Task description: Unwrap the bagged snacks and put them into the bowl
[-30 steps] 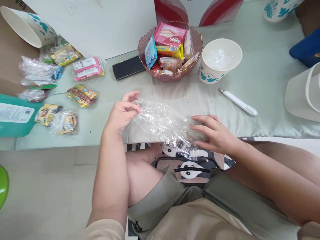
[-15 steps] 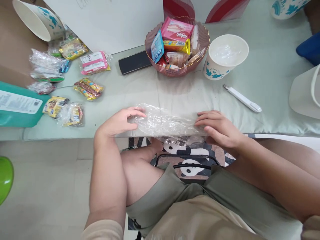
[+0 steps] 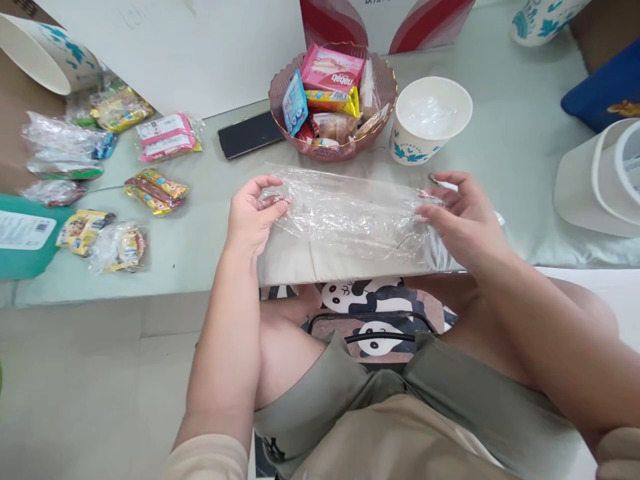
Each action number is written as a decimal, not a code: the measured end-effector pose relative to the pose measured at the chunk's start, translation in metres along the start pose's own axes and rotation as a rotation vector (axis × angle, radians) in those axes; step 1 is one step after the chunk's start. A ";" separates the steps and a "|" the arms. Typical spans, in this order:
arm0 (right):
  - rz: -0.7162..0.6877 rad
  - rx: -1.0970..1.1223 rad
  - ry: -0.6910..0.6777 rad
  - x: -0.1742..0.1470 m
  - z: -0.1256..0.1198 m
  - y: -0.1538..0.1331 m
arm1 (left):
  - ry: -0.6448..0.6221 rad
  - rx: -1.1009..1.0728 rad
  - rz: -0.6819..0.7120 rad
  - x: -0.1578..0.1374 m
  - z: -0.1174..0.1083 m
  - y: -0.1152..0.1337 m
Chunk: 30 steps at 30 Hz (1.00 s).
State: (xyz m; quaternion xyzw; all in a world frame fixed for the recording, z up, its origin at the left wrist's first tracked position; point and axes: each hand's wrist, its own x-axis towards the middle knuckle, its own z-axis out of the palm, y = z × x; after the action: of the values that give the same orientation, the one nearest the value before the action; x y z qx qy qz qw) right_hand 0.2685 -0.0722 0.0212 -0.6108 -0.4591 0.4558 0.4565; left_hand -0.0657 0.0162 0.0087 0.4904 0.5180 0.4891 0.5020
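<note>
A clear plastic bag is stretched sideways between my two hands, above the front part of the table. At its left end, my left hand pinches the film between thumb and fingers. My right hand grips the opposite end, with some crumpled film hanging below it. Beyond the bag stands a scalloped pink bowl filled with wrapped snacks. Right of the bowl is a paper cup with clear plastic inside. The white utility knife is mostly hidden behind my right hand.
Left on the table lie a pink wafer pack, a bundle of snack sticks and bagged biscuits. A black phone sits beside the bowl. A white bin stands at the right, a teal container at the left edge.
Both hands have risen and moved farther over the table, lifting the plastic bag from the front edge. The fingers now close on its ends. The camera view has shifted a little.
</note>
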 end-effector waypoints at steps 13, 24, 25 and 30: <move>0.181 0.042 -0.094 0.010 0.000 -0.010 | -0.191 0.095 -0.265 -0.001 -0.001 0.012; 0.157 -0.082 -0.499 0.006 -0.032 -0.032 | -0.658 0.106 -0.164 -0.007 0.020 0.050; 0.124 -0.112 -0.552 0.006 -0.033 -0.033 | -0.781 0.155 -0.195 -0.010 0.034 0.049; -0.015 -0.166 -0.587 0.006 -0.035 -0.034 | -1.004 0.362 -0.286 -0.029 0.082 0.031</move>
State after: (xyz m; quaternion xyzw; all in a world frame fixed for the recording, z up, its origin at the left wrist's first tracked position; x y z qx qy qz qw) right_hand 0.2992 -0.0654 0.0590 -0.4846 -0.6117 0.5704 0.2563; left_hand 0.0173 -0.0099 0.0390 0.6665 0.3524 0.0253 0.6565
